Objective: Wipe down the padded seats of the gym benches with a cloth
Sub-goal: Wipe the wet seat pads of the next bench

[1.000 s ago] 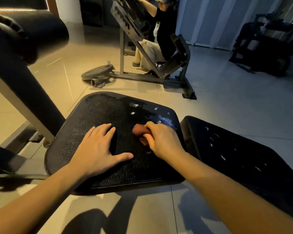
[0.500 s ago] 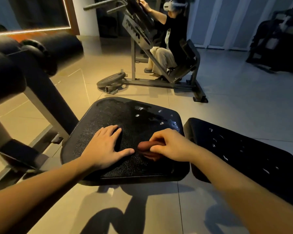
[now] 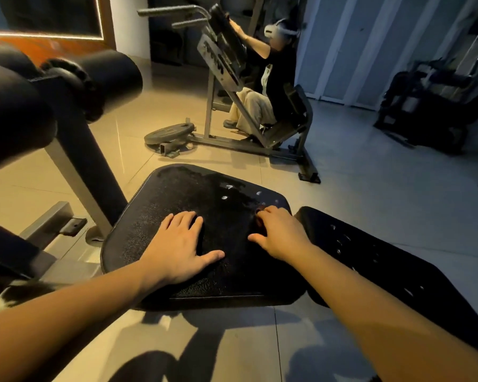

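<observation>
A black padded bench seat (image 3: 177, 194) fills the middle of the view, with small white scuffs near its far right corner. My left hand (image 3: 178, 246) lies flat on the seat, fingers spread. My right hand (image 3: 280, 232) is at the seat's right side, fingers curled over a small reddish-brown cloth (image 3: 259, 220). Only a sliver of the cloth shows under the fingers. A second black pad (image 3: 384, 260) adjoins the seat on the right, under my right forearm.
Black roller pads on a grey post (image 3: 66, 86) stand at the left. Beyond the seat a person sits in a grey machine (image 3: 218, 64), with a weight plate (image 3: 169, 132) on the floor beside it. Dark equipment (image 3: 431, 106) stands at the far right. Tiled floor surrounds the bench.
My right hand slid the cloth from the seat's middle toward its far right corner. My left hand stayed flat on the seat. The camera tilted up.
</observation>
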`<state>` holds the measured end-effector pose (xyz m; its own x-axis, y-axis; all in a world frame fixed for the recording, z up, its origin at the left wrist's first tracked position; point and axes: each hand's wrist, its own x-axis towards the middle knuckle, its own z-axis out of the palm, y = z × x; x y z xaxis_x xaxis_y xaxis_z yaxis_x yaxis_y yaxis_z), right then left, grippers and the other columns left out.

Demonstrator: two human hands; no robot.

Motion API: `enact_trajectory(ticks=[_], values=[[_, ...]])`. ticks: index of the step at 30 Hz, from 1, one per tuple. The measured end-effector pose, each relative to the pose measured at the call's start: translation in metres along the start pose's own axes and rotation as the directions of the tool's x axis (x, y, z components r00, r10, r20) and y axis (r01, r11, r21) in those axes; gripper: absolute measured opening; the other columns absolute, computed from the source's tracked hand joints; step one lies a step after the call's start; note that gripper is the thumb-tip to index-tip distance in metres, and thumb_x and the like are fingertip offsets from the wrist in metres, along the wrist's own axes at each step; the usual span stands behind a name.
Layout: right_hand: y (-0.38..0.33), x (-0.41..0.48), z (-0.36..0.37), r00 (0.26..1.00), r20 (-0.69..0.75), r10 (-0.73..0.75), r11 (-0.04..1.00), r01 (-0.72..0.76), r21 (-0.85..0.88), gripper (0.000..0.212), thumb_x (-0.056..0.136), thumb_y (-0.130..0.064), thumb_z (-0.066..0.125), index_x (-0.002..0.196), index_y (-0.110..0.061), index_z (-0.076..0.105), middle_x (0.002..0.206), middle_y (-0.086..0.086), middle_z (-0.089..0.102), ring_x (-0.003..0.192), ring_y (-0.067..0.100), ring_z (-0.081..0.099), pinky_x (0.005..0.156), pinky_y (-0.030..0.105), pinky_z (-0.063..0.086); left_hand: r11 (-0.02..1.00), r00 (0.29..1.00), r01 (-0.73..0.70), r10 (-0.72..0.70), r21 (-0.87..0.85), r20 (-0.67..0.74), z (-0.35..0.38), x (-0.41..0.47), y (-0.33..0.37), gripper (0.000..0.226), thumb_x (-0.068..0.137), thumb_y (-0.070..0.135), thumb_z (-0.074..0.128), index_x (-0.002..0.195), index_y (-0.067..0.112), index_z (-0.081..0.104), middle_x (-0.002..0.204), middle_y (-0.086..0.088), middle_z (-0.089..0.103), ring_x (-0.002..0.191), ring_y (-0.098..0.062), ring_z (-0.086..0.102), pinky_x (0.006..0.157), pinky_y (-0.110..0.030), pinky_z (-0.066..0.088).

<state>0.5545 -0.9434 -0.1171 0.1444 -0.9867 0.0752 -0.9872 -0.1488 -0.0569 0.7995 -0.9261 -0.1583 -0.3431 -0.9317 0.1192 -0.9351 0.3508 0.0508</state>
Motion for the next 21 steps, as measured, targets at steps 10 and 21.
enact_trajectory(ticks=[10, 21], values=[[0.018, 0.019, 0.012, 0.991, -0.135, 0.022, 0.999, -0.018, 0.03, 0.026, 0.097, -0.028, 0.065, 0.122, -0.021, 0.065, 0.118, 0.001, 0.059, 0.112, 0.022, 0.055, 0.095, 0.036, 0.049, 0.999, 0.997, 0.015, -0.013, 0.029, -0.077, 0.001, 0.064, 0.007, 0.111, 0.07, 0.092, 0.01, 0.142, 0.02, 0.054, 0.146, -0.004, 0.047, 0.14, -0.024, 0.039, 0.124, -0.047, 0.019], [0.07, 0.108, 0.022, 0.986, -0.153, 0.071, 0.997, -0.064, 0.049, 0.016, 0.095, -0.024, 0.065, 0.11, -0.02, 0.064, 0.108, 0.002, 0.063, 0.101, 0.024, 0.06, 0.088, 0.042, 0.054, 0.999, 0.994, -0.005, 0.001, -0.037, -0.11, 0.017, 0.072, 0.002, 0.1, 0.084, 0.089, 0.021, 0.145, 0.017, 0.053, 0.146, -0.004, 0.05, 0.139, -0.024, 0.041, 0.119, -0.042, 0.032]])
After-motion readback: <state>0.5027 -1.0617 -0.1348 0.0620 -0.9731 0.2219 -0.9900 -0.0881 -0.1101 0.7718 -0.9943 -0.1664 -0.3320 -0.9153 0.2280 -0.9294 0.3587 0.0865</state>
